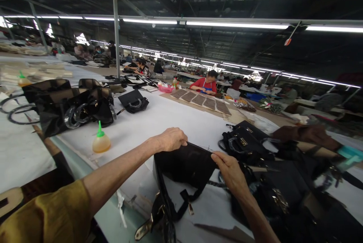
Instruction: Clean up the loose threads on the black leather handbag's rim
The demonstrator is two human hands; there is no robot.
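Note:
Between my two hands is a black handbag (185, 163), tilted over the white tabletop with a strap and gold-coloured metal fittings hanging at its lower left. My left hand (173, 138) is closed on the far left corner of its top edge. At the right end of that same edge, my right hand (229, 167) pinches the material between thumb and fingers. The undersides of both grips are hidden. Close to my right forearm lies a pile of black handbags (283, 178) with gold clasps and wrapped handles.
A glue bottle (101, 143) with a green nozzle stands left of my forearm. Behind it are several black bags (73, 103) and one smaller black bag (133, 101). Across the table sits a person in red (208, 84) near brown panels (201, 99). A metal post (116, 39) rises at the back.

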